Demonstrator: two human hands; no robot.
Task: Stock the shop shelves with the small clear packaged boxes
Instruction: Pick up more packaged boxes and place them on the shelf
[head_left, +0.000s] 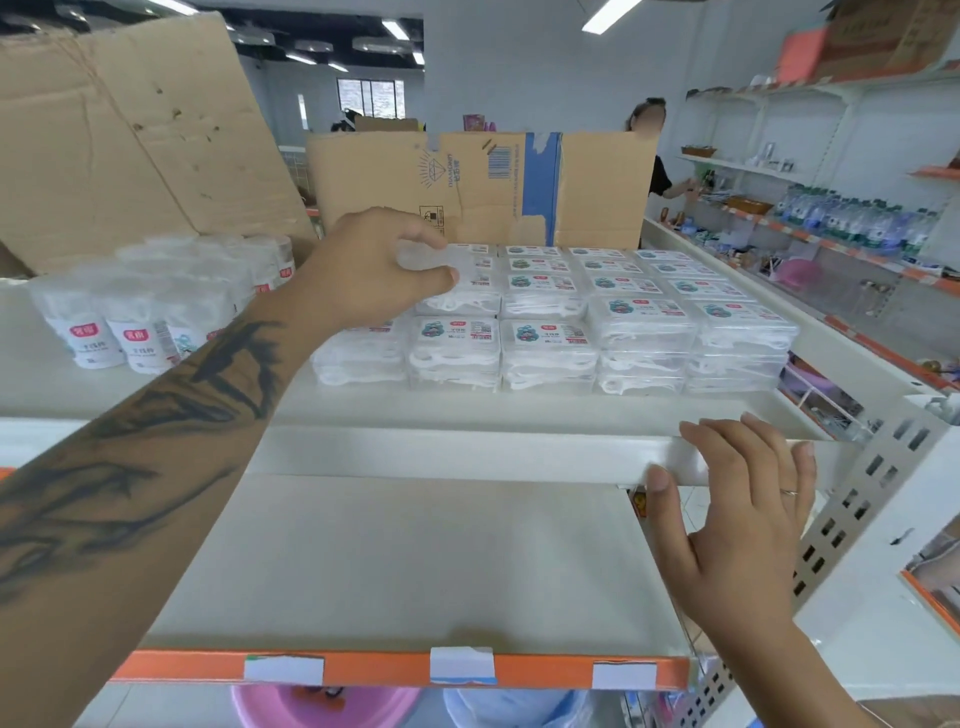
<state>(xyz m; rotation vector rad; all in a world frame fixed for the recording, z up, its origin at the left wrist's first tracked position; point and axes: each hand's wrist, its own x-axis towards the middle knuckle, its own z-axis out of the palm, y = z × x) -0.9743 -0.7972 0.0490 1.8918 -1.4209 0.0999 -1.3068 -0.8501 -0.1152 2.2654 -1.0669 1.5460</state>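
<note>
Head view: you face a white top shelf (467, 410), its front lip running across the middle of the picture. Just under it sits a bare lower shelf (415, 561) edged with an orange strip (374, 667) that carries three white label tags.

Behind the top shelf stand two cardboard sheets: a large creased one (119, 130) leaning at the left, and a smaller printed one with blue tape (483, 187) upright at the back.

The small clear boxes (597, 322) fill the right half of the top shelf, stacked in neat rows several deep, each with a printed label on top. To their left, well apart from your right hand, stands a cluster of white round tubs with red labels (140, 306).

Your left hand (374, 270) reaches over the left edge of the stack, its grip narrow, fingers and thumb pinching one clear box (428, 260) above the second row from the left.

Your right hand (748, 509) rests on the shelf's front lip at the right end, fingers straight over the top and thumb against the face; its grip holds nothing. A thin ring (789, 492) circles one finger.
</note>
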